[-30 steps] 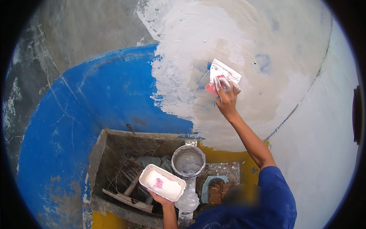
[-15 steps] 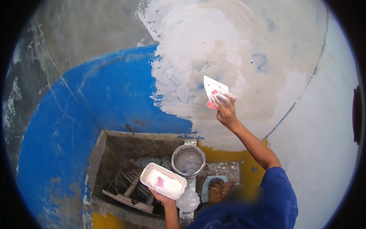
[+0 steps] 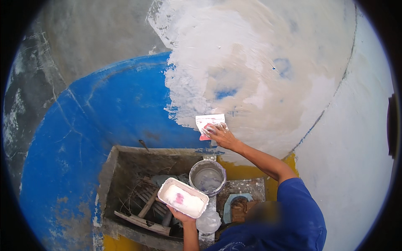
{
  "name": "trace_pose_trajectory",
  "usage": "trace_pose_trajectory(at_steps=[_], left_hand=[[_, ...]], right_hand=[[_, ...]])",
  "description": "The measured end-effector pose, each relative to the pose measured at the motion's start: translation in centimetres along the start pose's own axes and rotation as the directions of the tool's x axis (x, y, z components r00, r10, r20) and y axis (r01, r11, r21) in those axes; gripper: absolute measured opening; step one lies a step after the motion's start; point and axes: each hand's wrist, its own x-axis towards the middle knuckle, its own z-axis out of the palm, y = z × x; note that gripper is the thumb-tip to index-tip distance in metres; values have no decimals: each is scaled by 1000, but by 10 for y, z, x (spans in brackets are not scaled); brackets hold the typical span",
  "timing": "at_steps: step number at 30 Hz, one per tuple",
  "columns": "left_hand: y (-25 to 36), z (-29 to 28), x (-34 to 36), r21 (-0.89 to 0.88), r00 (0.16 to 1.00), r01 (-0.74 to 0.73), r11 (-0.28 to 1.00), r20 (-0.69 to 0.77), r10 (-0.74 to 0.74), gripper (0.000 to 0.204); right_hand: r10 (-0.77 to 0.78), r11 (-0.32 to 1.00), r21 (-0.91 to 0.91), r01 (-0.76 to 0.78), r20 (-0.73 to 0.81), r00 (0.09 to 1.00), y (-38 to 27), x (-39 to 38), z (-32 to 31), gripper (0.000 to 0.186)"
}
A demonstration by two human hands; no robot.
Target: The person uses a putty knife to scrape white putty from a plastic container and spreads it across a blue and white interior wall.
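Note:
With my right hand (image 3: 222,136) I grip a red and white putty knife (image 3: 210,121), its broad blade held against the wall at the lower left edge of the white putty (image 3: 197,71). Blue paint (image 3: 121,96) begins just left of the blade. My left hand (image 3: 180,215) is closed round the underside of a rectangular tub (image 3: 202,210), smeared with putty. White putty (image 3: 186,201) with a pink patch lies in the tub. Blue spots still show through the putty coat above my right hand.
Below the wall a concrete trough (image 3: 109,163) holds sticks, wood pieces (image 3: 146,207) and twigs. On its right rim stand a bucket (image 3: 207,180) with greyish contents and a clear plastic bag (image 3: 208,221). A light-blue curved object (image 3: 228,207) lies further right.
My right hand has swept the putty knife down and left along the wall, and the blade has turned. The tub in my left hand has shifted slightly right.

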Motion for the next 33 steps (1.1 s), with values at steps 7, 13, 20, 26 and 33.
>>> trace_pose_trajectory(at_steps=[7, 13, 20, 26, 33], left_hand=[[11, -10, -4, 30, 999, -41, 999, -9, 41, 65], [6, 4, -6, -10, 1000, -26, 1000, -16, 25, 66], [5, -4, -1, 34, 1000, -7, 999, -19, 8, 66], [3, 1, -3, 47, 1000, -12, 999, -18, 13, 66], [-7, 8, 4, 35, 999, 38, 999, -1, -38, 66]], right_hand=[[135, 965, -104, -240, -589, 797, 37, 53, -115, 70], [188, 940, -187, -284, -413, 891, 52, 73, -64, 63], [97, 995, 21, -95, -125, 987, -26, 15, -21, 67], [172, 893, -257, -370, -564, 808, 84, 8, -112, 74], [107, 967, -217, -135, -135, 985, 57, -47, -11, 68]])
